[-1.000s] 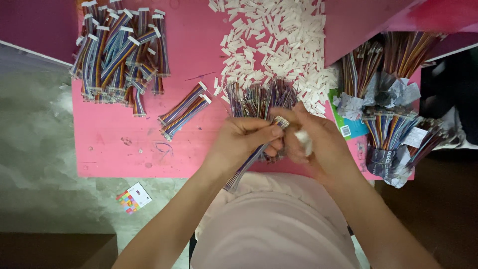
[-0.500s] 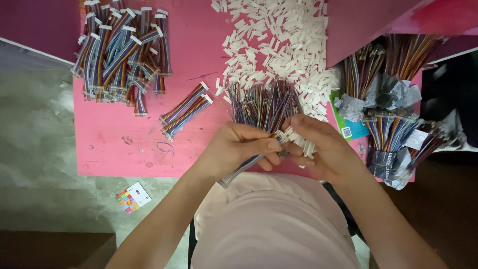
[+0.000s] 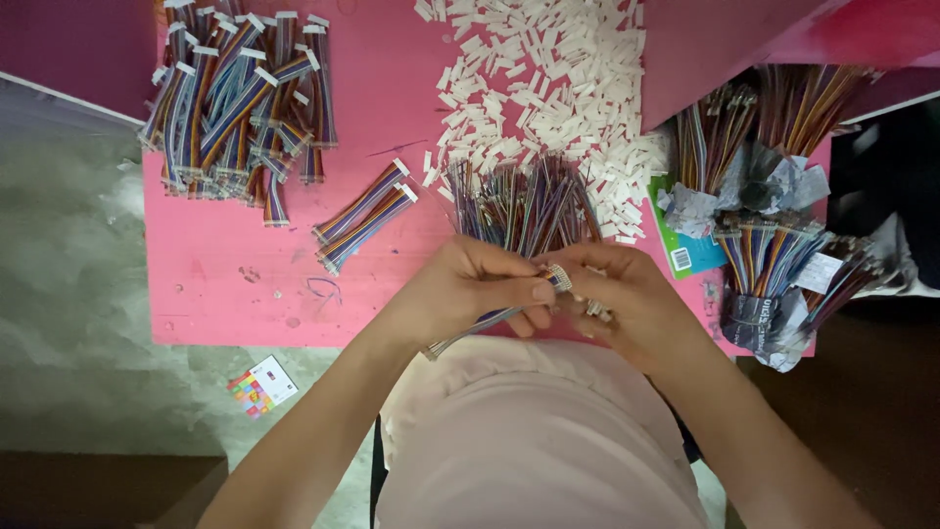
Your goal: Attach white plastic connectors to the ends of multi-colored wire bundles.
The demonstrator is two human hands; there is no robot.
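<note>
Left hand (image 3: 468,289) is closed in a pinch on a ribbon cable (image 3: 480,324); thumb and forefinger grip it near its upper end, and the free length trails toward 7 o'clock, ending over the table (image 3: 225,294) edge above the lap. Right hand (image 3: 627,299) meets the left at the cable tip, its fingers curled narrow around a small white connector (image 3: 559,277). Whether the connector is already seated on the wires cannot be told: the fingertips cover the joint. A few more small pale parts show under the right fingers at 5 o'clock from the connector; what they are is hard to make out.

At 12 o'clock from the hands, touching the knuckles, lies a loose fan of bare cables (image 3: 524,201); its near ends are hidden behind both hands. Beyond it, still at 12 o'clock, a heap of white housings (image 3: 548,88) runs off the top edge. At 10 o'clock, two finished cables (image 3: 364,216) lie side by side, apart from the rest. Farther out at 10 o'clock a stack of finished cables (image 3: 240,98) is cut off by the top edge.

At 3 o'clock, wrapped bundles (image 3: 764,235) of wire sit in crumpled paper, partly in shadow and overhanging the table's right edge; a green card (image 3: 681,255) is half buried beneath them. At 8 o'clock a small coloured sticker sheet (image 3: 259,385) lies on the floor.
</note>
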